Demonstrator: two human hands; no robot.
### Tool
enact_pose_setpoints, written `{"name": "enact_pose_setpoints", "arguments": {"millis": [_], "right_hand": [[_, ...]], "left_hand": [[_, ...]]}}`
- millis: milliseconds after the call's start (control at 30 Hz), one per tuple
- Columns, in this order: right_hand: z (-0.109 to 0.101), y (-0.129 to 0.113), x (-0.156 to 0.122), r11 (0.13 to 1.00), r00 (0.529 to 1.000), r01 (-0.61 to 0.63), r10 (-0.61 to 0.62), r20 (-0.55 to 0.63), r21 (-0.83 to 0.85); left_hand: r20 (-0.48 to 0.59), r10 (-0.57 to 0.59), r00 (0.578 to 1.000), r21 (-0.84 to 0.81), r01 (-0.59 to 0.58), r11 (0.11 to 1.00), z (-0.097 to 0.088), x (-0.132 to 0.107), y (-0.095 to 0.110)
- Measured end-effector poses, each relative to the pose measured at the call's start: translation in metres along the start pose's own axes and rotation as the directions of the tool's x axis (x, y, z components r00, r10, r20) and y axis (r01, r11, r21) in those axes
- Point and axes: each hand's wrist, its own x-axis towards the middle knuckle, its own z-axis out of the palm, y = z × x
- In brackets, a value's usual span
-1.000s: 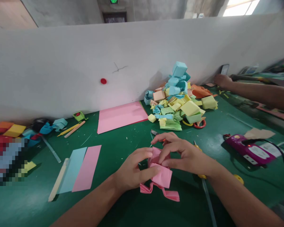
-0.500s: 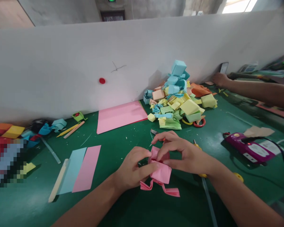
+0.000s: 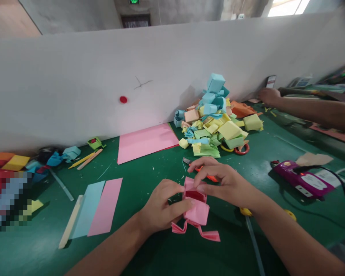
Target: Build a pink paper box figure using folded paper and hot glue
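Observation:
A pink folded-paper figure (image 3: 197, 211) is held above the green tabletop, with a small box-like opening at its top and two creased strips dangling below. My left hand (image 3: 163, 205) grips its left side, thumb across the front and fingers behind. At the upper right edge of the opening, the thumb and fingers of my right hand (image 3: 222, 183) pinch the paper; the fingertips partly hide that edge. Just behind my right hand lies an orange-handled cutter (image 3: 208, 176), partly covered by the fingers.
A heap of folded paper pieces (image 3: 215, 122) stands against the white partition (image 3: 74, 84). Pink sheets (image 3: 146, 142) lie beside it. Blue (image 3: 89, 209) and pink strips (image 3: 105, 207) with a wooden stick (image 3: 70, 222) are left. A purple power strip (image 3: 303, 180) and another person's arm (image 3: 307, 109) are right.
My right fingers have drawn back a little from inside the pink figure, so its darker opening now shows. More of the orange cutter handle is visible. My left hand keeps its hold.

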Motion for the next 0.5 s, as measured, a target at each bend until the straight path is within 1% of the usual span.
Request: {"name": "enact_pose_setpoints", "arguments": {"millis": [133,267,300,367,433,500], "right_hand": [[0.0013,0.0002,0.0008,0.999,0.997,-0.041,0.042,-0.061,0.020],[0.0025,0.0033,0.0012,0.996,0.993,-0.069,0.074,-0.091,0.060],[0.0027,0.0044,0.0013,0.995,0.992,-0.071,0.078,-0.101,0.072],[0.0032,0.0061,0.0019,0.993,0.989,-0.073,0.085,-0.120,0.095],[0.0038,0.0064,0.0030,0.990,0.986,-0.079,0.095,-0.137,0.114],[0.0044,0.0051,0.0039,0.987,0.983,-0.093,0.112,-0.146,0.129]], "left_hand": [[0.017,-0.019,1.000,0.006,0.019,1.000,-0.0002,-0.0012,0.0000],[0.016,-0.040,0.999,0.018,0.039,0.999,-0.0011,-0.0015,0.0017],[0.028,-0.069,0.997,0.007,0.069,0.998,-0.0012,-0.0016,0.0018],[0.058,-0.168,0.984,-0.042,0.170,0.985,-0.0012,-0.0019,0.0007],[0.077,-0.281,0.956,-0.120,0.289,0.950,-0.0012,-0.0019,-0.0021],[0.098,-0.366,0.925,-0.201,0.379,0.904,-0.0014,-0.0009,-0.0056]]}}
